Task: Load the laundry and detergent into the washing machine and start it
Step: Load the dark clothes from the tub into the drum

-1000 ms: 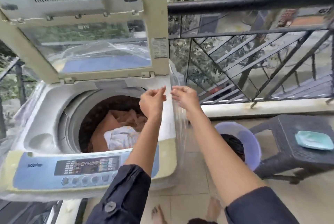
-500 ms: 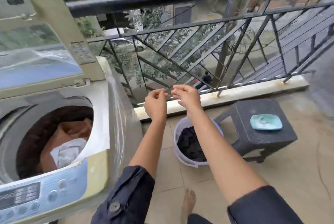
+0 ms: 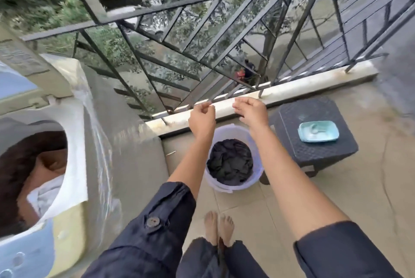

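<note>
Both hands now above bucket (image 3: 233, 184), having swung over from washing machine (image 3: 74, 165) as head view turned right. Left hand (image 3: 202, 118) and right hand (image 3: 251, 110) loosely curled, holding nothing visible. Dark laundry (image 3: 231, 161) sits in bucket, right of machine; brown and white clothes (image 3: 45, 179) already in drum. Blue dish (image 3: 318, 131) on stool (image 3: 314, 149) just right of bucket. Judgement: next load pickup imminent; detergent step pending.

A: What sort of place are we looking at?
B: Home balcony, doubling as laundry spot. Metal railing (image 3: 202, 37) is running along the edge w/ trees outside, top-load washing machine (image 3: 74, 134) is sitting open, laundry bucket (image 3: 233, 165) & stool (image 3: 314, 143) standing on tiled floor (image 3: 359, 199).
</note>
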The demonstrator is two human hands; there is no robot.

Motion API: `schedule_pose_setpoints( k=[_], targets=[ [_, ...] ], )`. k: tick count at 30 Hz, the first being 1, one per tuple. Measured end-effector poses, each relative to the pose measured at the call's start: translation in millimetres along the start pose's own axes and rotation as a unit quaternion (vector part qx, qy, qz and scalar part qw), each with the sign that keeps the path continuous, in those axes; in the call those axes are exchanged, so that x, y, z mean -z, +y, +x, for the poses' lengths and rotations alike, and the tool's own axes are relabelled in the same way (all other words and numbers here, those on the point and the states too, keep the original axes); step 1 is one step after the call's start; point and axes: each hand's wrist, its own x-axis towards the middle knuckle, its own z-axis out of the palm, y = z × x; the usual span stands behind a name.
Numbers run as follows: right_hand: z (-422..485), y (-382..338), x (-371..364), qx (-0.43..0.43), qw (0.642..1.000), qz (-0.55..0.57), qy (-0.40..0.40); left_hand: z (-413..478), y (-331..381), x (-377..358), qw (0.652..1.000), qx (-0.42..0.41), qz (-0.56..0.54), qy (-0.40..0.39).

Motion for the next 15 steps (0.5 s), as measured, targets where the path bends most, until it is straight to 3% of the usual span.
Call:
schedule_pose_setpoints(
  k=[15],
  targets=[
    [148,178,23,-0.116,0.989,-0.066,0.070,96,-166,-102,0.986,0.125,0.072,-0.081]
  ],
)
